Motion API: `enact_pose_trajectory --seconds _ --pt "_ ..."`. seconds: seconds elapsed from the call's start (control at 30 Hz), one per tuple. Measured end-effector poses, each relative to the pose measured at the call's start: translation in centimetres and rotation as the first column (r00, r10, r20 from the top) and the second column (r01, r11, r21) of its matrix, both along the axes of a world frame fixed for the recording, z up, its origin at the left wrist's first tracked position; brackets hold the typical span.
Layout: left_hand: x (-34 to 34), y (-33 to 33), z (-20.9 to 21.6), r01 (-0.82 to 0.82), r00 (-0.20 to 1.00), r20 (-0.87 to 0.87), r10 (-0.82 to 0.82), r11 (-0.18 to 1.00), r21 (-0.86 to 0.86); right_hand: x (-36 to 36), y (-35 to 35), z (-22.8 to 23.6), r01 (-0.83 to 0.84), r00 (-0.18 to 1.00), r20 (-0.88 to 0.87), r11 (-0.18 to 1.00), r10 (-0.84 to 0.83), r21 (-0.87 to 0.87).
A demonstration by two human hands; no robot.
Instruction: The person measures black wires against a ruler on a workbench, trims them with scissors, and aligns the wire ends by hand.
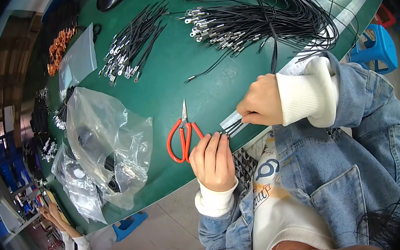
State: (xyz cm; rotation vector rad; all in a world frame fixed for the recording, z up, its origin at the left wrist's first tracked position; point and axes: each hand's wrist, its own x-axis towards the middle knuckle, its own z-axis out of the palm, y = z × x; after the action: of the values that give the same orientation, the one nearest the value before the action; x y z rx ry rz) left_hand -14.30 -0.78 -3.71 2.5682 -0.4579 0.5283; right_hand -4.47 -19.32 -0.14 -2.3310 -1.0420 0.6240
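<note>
At the near edge of the green table, my right hand (262,101) pinches several thin black cables (233,127). My left hand (213,160) is closed over the ends of these same cables, and its fingers hide most of the tips. Beneath the cables lies part of a pale ruler strip (228,120). Beside my left hand rests a pair of red-handled scissors (184,120), blades pointing away from me; one handle loop reaches the fingers. Beyond my right hand spreads a large bundle of black cables (271,17) with silvery ring terminals.
A smaller pile of cables (133,41) lies farther left. Clear plastic bags (108,134) cover the table's left part, with copper-coloured terminals (61,47) behind. Blue stools (379,47) stand by the edge. Another person (79,247) sits at lower left.
</note>
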Motion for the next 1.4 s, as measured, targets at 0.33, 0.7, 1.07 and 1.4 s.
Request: enact_pose_trajectory --seconds 0.33,0.7,1.07,1.4 --pt "0.4 0.6 -0.3 0.067 0.996 0.058 -0.074 0.991 0.116 0.1 0.0 0.3 -0.028 0.999 0.028 0.994 0.031 -0.105" --pt "0.2 0.6 0.1 0.116 0.993 -0.028 -0.114 0.987 0.111 0.4 -0.4 0.5 -0.067 0.993 0.082 0.980 0.083 -0.187" --pt "0.7 1.2 0.0 0.129 0.991 -0.036 -0.126 0.986 0.103 0.6 -0.1 0.7 -0.090 0.994 0.037 0.967 0.102 -0.239" --pt "1.1 1.4 0.3 0.095 0.990 -0.105 -0.098 0.995 -0.038 0.9 -0.1 0.6 -0.049 0.999 -0.004 0.975 0.050 -0.217"
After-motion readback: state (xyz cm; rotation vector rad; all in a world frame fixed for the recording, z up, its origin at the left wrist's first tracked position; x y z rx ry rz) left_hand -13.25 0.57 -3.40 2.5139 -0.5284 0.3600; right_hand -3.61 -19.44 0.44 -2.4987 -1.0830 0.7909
